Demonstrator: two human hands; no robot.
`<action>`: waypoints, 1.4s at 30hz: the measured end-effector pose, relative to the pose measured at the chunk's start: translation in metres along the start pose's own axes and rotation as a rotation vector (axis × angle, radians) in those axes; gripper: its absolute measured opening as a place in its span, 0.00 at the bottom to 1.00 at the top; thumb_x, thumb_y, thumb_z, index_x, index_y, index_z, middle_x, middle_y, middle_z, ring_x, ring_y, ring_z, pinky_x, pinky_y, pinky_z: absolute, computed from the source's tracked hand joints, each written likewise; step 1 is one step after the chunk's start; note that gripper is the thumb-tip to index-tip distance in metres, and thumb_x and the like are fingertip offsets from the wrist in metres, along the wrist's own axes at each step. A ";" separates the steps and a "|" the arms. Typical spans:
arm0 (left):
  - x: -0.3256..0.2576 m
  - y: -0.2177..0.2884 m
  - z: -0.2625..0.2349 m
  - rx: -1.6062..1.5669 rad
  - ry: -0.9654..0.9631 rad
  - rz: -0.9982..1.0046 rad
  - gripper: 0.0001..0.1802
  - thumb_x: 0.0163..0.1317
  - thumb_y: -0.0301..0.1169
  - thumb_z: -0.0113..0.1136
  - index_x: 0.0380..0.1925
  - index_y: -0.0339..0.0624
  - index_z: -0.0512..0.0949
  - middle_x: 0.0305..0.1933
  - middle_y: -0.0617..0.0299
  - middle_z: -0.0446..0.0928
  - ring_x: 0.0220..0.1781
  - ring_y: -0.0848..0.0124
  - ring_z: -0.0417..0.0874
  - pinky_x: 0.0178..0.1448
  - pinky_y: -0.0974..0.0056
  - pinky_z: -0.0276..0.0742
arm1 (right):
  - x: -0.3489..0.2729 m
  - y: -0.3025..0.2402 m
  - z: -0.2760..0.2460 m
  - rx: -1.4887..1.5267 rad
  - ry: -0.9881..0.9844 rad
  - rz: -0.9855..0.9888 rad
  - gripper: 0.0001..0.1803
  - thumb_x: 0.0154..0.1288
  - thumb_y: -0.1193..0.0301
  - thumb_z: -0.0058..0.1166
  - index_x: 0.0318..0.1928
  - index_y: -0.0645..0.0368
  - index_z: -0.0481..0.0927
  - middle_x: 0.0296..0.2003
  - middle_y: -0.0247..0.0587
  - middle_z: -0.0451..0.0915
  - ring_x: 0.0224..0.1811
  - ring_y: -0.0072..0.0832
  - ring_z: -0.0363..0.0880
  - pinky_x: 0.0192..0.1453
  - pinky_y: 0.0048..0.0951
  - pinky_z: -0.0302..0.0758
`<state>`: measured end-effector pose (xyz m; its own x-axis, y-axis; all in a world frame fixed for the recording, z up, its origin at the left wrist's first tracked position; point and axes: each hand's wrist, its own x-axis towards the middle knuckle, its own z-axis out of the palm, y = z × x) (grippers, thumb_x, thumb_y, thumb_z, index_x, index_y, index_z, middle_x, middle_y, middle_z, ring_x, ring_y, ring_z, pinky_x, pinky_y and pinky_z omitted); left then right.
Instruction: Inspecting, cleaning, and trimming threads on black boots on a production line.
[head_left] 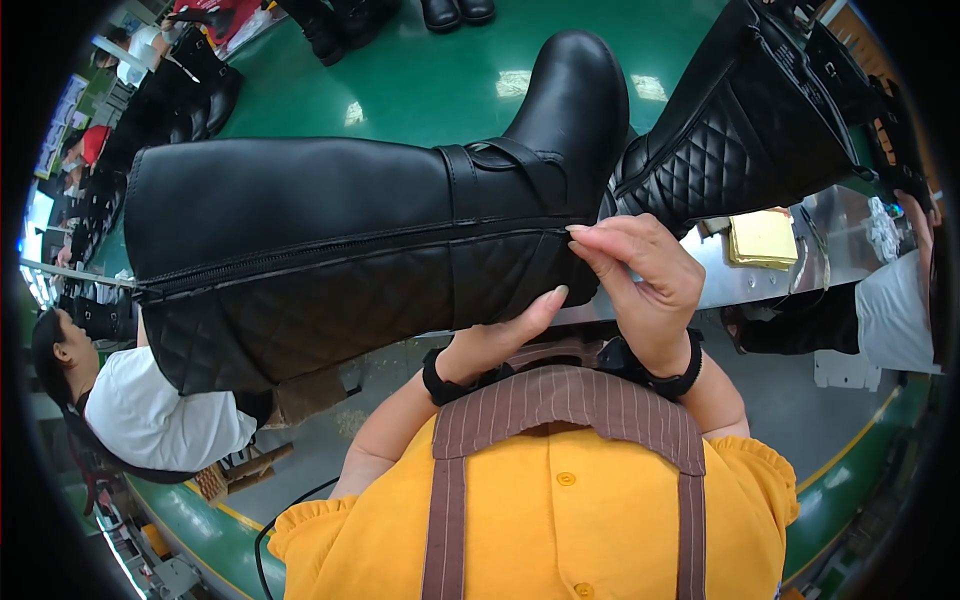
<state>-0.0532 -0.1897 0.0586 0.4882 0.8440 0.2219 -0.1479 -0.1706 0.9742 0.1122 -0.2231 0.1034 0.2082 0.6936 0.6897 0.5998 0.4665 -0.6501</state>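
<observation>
The nearer tall black boot (pixel 290 200), one of two, lies sideways before the person, shaft left, toe pointing away; it partly hides the foot of the farther boot (pixel 700 150). The left hand (pixel 505 330) has its thumb against the nearer one near the heel; its fingers are hidden, so I cannot tell their spread. The right hand (pixel 652 280) pinches thumb and forefinger together at the ankle end of one long zipper (pixel 350 245), covering its tip.

right hand (pixel 655 278) at boot zipper (pixel 350 245)
</observation>
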 end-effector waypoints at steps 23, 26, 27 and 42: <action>-0.004 0.007 -0.002 -0.068 -0.066 -0.101 0.16 0.58 0.30 0.66 0.46 0.36 0.79 0.44 0.62 0.82 0.43 0.75 0.81 0.50 0.70 0.77 | 0.023 0.012 -0.019 0.201 -0.383 0.215 0.08 0.54 0.78 0.65 0.33 0.61 0.79 0.28 0.32 0.74 0.27 0.19 0.73 0.33 0.21 0.70; -0.003 0.000 -0.002 -0.030 -0.061 -0.076 0.17 0.58 0.28 0.65 0.47 0.34 0.79 0.45 0.60 0.82 0.44 0.73 0.81 0.51 0.68 0.77 | 0.013 0.024 -0.019 0.425 -0.361 0.363 0.06 0.56 0.79 0.63 0.33 0.61 0.79 0.28 0.29 0.73 0.27 0.16 0.72 0.36 0.18 0.70; -0.002 0.000 -0.003 -0.030 -0.062 -0.077 0.17 0.58 0.28 0.65 0.47 0.34 0.79 0.45 0.60 0.82 0.44 0.73 0.81 0.51 0.68 0.77 | 0.010 0.027 -0.021 0.571 -0.326 0.458 0.05 0.57 0.79 0.62 0.33 0.61 0.78 0.28 0.28 0.73 0.28 0.15 0.72 0.37 0.17 0.69; 0.015 -0.019 -0.010 -0.409 0.053 -0.291 0.19 0.59 0.29 0.65 0.50 0.36 0.77 0.50 0.61 0.79 0.49 0.73 0.78 0.55 0.67 0.75 | -0.034 0.078 -0.112 0.037 0.027 0.752 0.11 0.73 0.71 0.44 0.40 0.66 0.76 0.32 0.40 0.80 0.32 0.23 0.77 0.36 0.22 0.72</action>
<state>-0.0518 -0.1685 0.0434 0.5164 0.8536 -0.0691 -0.3426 0.2799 0.8968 0.2381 -0.2714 0.0653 0.5707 0.8187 0.0628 0.2617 -0.1088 -0.9590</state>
